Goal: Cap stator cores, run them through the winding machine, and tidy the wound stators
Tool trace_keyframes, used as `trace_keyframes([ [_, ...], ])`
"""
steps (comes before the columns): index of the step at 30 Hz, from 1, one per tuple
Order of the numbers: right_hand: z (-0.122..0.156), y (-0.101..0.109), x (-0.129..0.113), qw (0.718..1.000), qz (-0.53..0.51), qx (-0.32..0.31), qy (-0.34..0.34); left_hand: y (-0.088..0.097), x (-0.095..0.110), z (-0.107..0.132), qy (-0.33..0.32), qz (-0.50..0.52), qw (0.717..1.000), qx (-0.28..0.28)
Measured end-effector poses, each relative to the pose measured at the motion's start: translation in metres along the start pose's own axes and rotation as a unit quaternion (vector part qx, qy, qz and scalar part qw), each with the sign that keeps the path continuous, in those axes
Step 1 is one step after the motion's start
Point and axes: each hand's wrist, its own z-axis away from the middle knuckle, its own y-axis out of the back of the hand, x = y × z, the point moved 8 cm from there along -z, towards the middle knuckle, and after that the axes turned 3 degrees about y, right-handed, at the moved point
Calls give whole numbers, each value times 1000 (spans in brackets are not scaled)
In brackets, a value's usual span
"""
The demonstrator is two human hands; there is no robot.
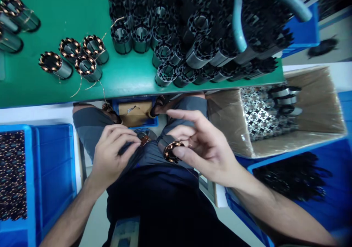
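Note:
Above my lap, my right hand (209, 148) is closed on a motor stator (167, 144), a steel cylinder with copper windings round its end. The thumb presses at its wound rim and the index finger is stretched out above it. My left hand (114, 149) is to the left of the stator, apart from it, with thumb and index fingertips pinched together. Whether a thin wire is between those fingertips I cannot make out. On the green table (132, 72) ahead stand several wound stators (88, 69) with loose wire ends.
Many stators with black end pieces (165, 72) crowd the table's right side, with blue-handled pliers (238, 23) on top. Bare metal cores fill a lined carton (302, 144) at right. Blue bins (56, 177) stand on both sides, one with wound parts, another with black parts (291, 177).

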Motion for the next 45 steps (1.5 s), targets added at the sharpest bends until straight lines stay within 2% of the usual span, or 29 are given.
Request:
trace_keyframes([
  [3,-2,-4,-4,998,66,18,10,7,12,1,-1,35,999,23],
  [6,-7,-18,-7,997,82,-12,4,9,39,-3,-39,62,997,20],
  [8,-11,-23,-11,994,106,-29,12,8,48,-6,-37,81,996,19],
  [13,-15,-10,-36,970,205,8,133,9,47,-5,-25,76,997,19],
  [15,-14,-1,-32,975,176,39,126,12,47,-7,-21,70,997,35],
  [17,-9,13,-21,981,124,112,95,16,46,-11,0,69,996,61],
  [19,0,24,-15,970,98,200,94,21,43,-15,36,59,993,92],
  [20,4,24,-16,963,107,223,110,23,43,-18,49,51,992,105],
  [21,7,21,-18,957,129,222,135,24,43,-20,56,45,991,113],
  [24,9,0,-27,946,203,147,205,26,44,-23,54,37,990,125],
  [26,8,-7,-30,942,216,115,228,25,45,-22,48,32,991,124],
  [29,6,-6,-31,940,221,107,236,23,44,-20,48,25,991,121],
  [33,5,-7,-24,951,202,92,216,23,41,-18,51,27,991,120],
  [41,1,-12,-33,938,224,89,249,15,40,-15,53,31,993,97],
  [43,1,-9,-33,942,204,113,240,10,42,-17,41,52,995,79],
  [45,2,-6,-25,956,145,156,204,6,45,-18,15,57,996,70],
])
